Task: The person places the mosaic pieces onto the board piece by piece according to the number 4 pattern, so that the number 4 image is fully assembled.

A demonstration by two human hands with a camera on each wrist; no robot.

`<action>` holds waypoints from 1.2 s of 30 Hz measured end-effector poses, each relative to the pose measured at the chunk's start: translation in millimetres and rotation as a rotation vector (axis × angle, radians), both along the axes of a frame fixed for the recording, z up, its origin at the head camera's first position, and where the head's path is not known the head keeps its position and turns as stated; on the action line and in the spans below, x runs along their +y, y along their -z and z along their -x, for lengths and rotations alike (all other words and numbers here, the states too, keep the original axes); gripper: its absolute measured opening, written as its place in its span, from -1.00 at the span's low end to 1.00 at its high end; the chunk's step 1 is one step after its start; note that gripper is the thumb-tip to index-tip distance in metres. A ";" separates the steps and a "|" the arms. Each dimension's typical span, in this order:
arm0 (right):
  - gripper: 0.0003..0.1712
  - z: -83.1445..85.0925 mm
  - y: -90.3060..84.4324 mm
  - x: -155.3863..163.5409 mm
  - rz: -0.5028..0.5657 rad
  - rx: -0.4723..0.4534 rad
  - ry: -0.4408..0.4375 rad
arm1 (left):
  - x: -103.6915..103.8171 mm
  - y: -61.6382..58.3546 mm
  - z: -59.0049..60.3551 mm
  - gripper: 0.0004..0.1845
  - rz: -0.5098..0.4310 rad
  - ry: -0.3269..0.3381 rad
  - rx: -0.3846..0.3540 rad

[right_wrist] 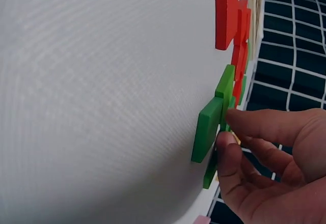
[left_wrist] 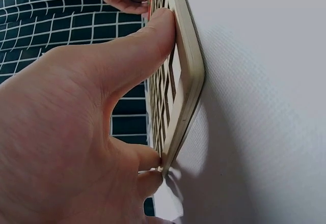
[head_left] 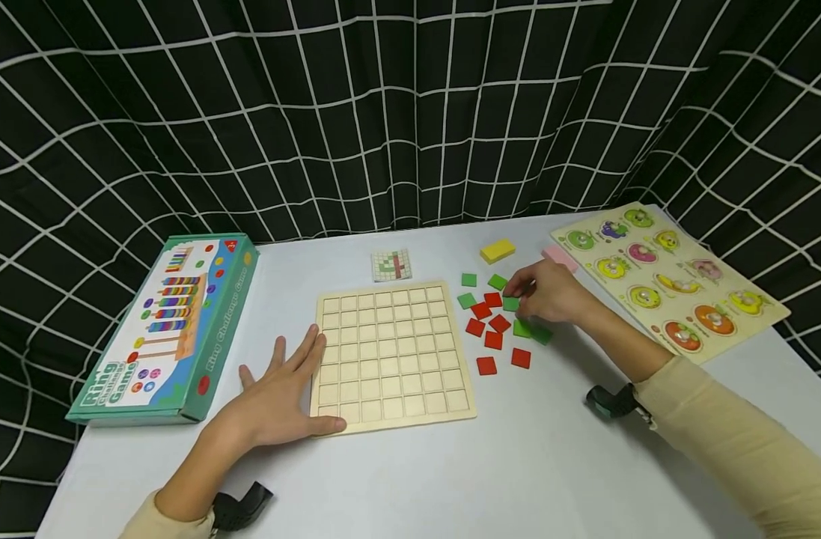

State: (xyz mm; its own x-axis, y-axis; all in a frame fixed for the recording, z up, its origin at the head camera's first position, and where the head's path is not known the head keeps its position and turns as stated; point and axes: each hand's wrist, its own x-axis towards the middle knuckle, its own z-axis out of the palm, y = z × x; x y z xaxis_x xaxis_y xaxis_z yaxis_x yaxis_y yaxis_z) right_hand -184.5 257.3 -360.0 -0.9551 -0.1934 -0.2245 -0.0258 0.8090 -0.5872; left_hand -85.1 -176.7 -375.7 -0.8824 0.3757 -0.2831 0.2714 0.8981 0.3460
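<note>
The left hand point(head_left: 275, 400) lies flat on the white table point(head_left: 531, 464), fingers straight and spread. Its thumb presses along the near-left corner of the wooden grid board point(head_left: 391, 355), and the fingertips touch the board's left edge; the left wrist view confirms the thumb point(left_wrist: 153, 35) resting against the board frame point(left_wrist: 186, 66). The board lies flat, its square cells unfilled.

To the right of the board lies a loose group of red tiles point(head_left: 492, 329) and green tiles point(head_left: 468, 290), flat on the table surface. The right hand point(head_left: 548, 293) rests over the far-right part of this group. Its fingers are curled, and the fingertips point(right_wrist: 229, 137) pinch a green tile point(head_left: 511, 304) at the edge of the cluster. In the right wrist view, that green tile point(right_wrist: 224, 99) sits directly against the thumb and index tips, with a second green tile point(right_wrist: 206, 130) just beside it and red tiles point(right_wrist: 226, 18) beyond.

Left of the board, near the left hand, lies a teal game box point(head_left: 168, 329). Beyond the board lies a small pattern card point(head_left: 391, 265). Farther right sit a yellow block point(head_left: 497, 250) and a pink block point(head_left: 560, 258), the latter just behind the right hand. A fruit peg puzzle point(head_left: 666, 281) occupies the far-right table area. A black grid-pattern curtain point(head_left: 383, 112) closes the background.
</note>
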 end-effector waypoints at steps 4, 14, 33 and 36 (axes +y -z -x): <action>-0.69 1.9 0.0 -1.0 -0.019 0.017 -0.004 | 0.0 1.8 0.4 0.40 0.002 0.001 0.006; -0.72 -1.8 0.8 2.4 -0.018 0.019 0.014 | 3.7 4.8 1.4 0.41 -0.006 0.008 -0.001; -0.72 -1.4 -17.1 -31.0 0.060 -0.010 0.063 | 2.0 5.9 2.5 0.42 0.016 0.013 -0.014; -0.73 0.9 -16.9 -41.8 0.098 -0.020 0.054 | 1.5 5.0 2.7 0.42 0.016 0.013 -0.018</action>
State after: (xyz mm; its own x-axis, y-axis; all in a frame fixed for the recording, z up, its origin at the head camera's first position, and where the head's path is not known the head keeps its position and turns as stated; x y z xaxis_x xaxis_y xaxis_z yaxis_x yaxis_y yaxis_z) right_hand -185.5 215.5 -343.1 -0.9603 -0.1638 -0.2259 0.0286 0.7474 -0.6637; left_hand -87.8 -175.2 -380.7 -0.8723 0.3822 -0.3051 0.2769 0.9002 0.3361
